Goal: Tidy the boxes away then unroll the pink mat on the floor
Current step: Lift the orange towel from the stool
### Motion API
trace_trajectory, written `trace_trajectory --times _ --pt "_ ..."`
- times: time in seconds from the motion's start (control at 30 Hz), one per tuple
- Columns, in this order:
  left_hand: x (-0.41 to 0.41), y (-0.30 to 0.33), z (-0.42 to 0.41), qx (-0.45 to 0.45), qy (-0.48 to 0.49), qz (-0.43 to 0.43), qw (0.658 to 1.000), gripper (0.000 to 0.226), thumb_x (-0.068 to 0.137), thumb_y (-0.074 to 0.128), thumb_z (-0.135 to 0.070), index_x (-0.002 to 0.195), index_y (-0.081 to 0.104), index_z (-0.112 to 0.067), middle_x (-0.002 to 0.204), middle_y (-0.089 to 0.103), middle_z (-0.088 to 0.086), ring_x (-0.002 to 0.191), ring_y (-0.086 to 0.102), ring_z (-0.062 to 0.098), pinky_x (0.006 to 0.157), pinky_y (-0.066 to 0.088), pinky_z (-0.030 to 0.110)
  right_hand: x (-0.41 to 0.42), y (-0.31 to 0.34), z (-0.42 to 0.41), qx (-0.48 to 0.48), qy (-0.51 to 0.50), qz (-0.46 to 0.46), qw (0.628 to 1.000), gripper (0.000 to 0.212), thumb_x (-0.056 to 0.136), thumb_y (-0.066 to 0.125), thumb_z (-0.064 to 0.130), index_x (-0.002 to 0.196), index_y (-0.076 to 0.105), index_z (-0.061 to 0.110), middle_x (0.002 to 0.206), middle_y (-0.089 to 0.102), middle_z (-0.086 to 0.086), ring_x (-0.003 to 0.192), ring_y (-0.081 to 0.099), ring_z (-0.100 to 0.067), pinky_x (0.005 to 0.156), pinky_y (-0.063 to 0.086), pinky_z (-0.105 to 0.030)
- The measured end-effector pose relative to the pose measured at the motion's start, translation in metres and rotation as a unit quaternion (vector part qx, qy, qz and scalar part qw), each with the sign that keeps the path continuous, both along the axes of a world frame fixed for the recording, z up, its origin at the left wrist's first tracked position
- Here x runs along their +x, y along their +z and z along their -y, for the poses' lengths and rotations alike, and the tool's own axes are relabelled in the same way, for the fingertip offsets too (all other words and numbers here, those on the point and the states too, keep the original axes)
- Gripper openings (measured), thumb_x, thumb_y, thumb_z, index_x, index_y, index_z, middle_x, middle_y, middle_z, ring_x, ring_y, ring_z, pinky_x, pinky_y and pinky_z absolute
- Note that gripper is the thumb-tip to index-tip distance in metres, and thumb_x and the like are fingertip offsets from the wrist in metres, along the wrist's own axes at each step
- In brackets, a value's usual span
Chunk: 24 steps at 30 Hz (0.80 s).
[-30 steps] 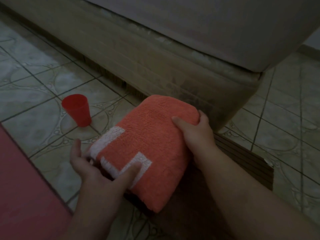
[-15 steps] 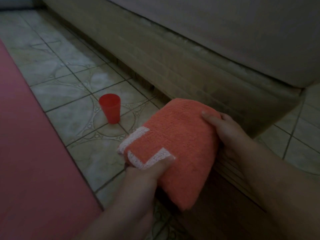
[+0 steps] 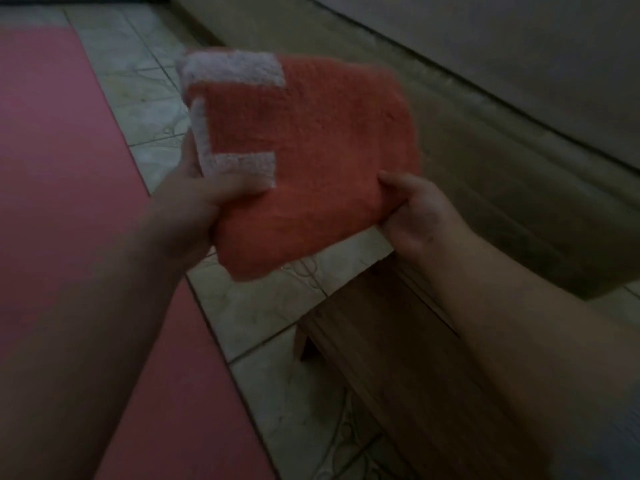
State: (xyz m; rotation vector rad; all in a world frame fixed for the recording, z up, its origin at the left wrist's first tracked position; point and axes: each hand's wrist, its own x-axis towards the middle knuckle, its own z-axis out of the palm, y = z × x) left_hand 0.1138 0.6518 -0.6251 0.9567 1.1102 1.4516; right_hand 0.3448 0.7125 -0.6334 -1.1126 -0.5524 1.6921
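Observation:
A folded orange towel (image 3: 311, 150) with white bands at its left end is held up in the air in front of me. My left hand (image 3: 197, 202) grips its left end, thumb on the white band. My right hand (image 3: 415, 209) grips its lower right edge. The pink mat (image 3: 52, 202) lies flat on the tiled floor along the left side. No boxes are in view.
A low wooden stool (image 3: 398, 358) stands under my right forearm on the tiled floor (image 3: 277, 313). A bed base with a mattress (image 3: 519, 150) runs along the right and top.
Both hands have lifted the towel off the stool and carried it up and left. The view has swung left, showing more pink mat; the red cup is out of sight.

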Motion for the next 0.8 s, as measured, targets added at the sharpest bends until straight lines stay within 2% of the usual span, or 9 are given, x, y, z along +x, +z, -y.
trace_trajectory --times 0.1,0.2,0.27,0.37,0.43,0.57,0.67,0.73,0.8 --pt "-0.025 -0.026 -0.001 0.001 -0.003 -0.041 0.999 0.084 0.058 0.071 0.002 0.136 0.043 -0.005 0.126 0.060 0.016 0.102 0.066 0.022 0.077 0.056 0.030 -0.013 -0.010 -0.002 0.012 0.022 0.085 0.996 0.058 0.075 0.060 -0.006 0.129 0.052 0.013 0.118 0.064 -0.009 0.099 0.063 -0.024 0.059 0.056 -0.029" --pt "-0.030 -0.077 0.019 -0.045 0.012 -0.026 0.999 0.085 0.054 0.074 0.006 0.133 0.046 -0.002 0.116 0.066 0.011 0.093 0.069 0.017 0.075 0.056 0.029 -0.017 -0.031 -0.003 0.023 0.090 0.275 0.957 0.060 0.072 0.063 -0.009 0.127 0.052 0.012 0.115 0.064 -0.008 0.100 0.062 -0.024 0.076 0.056 -0.034" --pt "-0.026 -0.116 0.038 -0.085 0.025 -0.003 0.996 0.078 0.055 0.076 0.007 0.129 0.051 -0.001 0.106 0.071 0.004 0.089 0.070 0.014 0.074 0.057 0.026 -0.020 -0.041 -0.005 0.057 0.155 0.437 0.884 0.047 0.074 0.066 -0.004 0.117 0.056 0.012 0.111 0.063 -0.006 0.099 0.060 -0.023 0.083 0.051 -0.034" --pt "-0.017 -0.162 0.057 -0.159 0.034 0.064 0.985 0.064 0.058 0.067 0.003 0.121 0.058 -0.002 0.094 0.075 -0.002 0.086 0.071 0.013 0.070 0.057 0.023 -0.032 -0.052 -0.006 0.128 0.276 0.641 0.705 0.020 0.083 0.063 0.016 0.102 0.060 0.018 0.105 0.062 -0.008 0.095 0.058 -0.024 0.075 0.041 -0.026" --pt "-0.015 -0.182 0.061 -0.215 0.025 0.098 0.971 0.064 0.057 0.065 0.003 0.120 0.057 -0.001 0.098 0.074 0.005 0.087 0.071 0.019 0.068 0.058 0.023 -0.040 -0.065 -0.007 0.127 0.309 0.702 0.629 0.037 0.087 0.058 0.022 0.122 0.056 0.011 0.127 0.057 -0.016 0.115 0.055 -0.031 0.087 0.043 -0.030" --pt "-0.020 -0.192 0.059 -0.272 -0.012 0.104 0.957 0.058 0.057 0.063 0.003 0.115 0.059 -0.001 0.093 0.075 0.009 0.084 0.070 0.025 0.063 0.058 0.024 -0.040 -0.071 -0.006 0.099 0.290 0.717 0.626 0.049 0.084 0.059 0.019 0.131 0.051 0.006 0.135 0.053 -0.018 0.122 0.052 -0.033 0.095 0.043 -0.033" --pt "-0.030 -0.181 0.052 -0.264 -0.036 0.062 0.962 0.079 0.051 0.074 0.009 0.125 0.053 -0.004 0.109 0.071 0.013 0.091 0.070 0.022 0.071 0.057 0.029 -0.039 -0.067 -0.006 0.095 0.296 0.708 0.633 0.041 0.081 0.062 0.023 0.120 0.061 0.010 0.124 0.061 -0.014 0.112 0.059 -0.030 0.086 0.047 -0.031" --pt "-0.034 -0.175 0.051 -0.260 0.013 0.006 0.965 0.094 0.053 0.079 0.009 0.136 0.038 -0.005 0.126 0.060 0.017 0.104 0.064 0.028 0.085 0.053 0.039 -0.039 -0.065 -0.007 0.083 0.300 0.690 0.653 0.036 0.081 0.061 0.021 0.115 0.064 0.011 0.118 0.065 -0.012 0.102 0.063 -0.029 0.083 0.054 -0.035" --pt "-0.029 -0.173 0.059 -0.278 0.053 -0.068 0.957 0.122 0.057 0.085 0.004 0.146 0.004 -0.013 0.139 0.044 0.006 0.120 0.051 0.026 0.098 0.045 0.044 -0.042 -0.061 -0.006 0.072 0.300 0.674 0.671 0.033 0.082 0.060 0.020 0.113 0.065 0.012 0.114 0.066 -0.013 0.095 0.065 -0.030 0.078 0.056 -0.038"
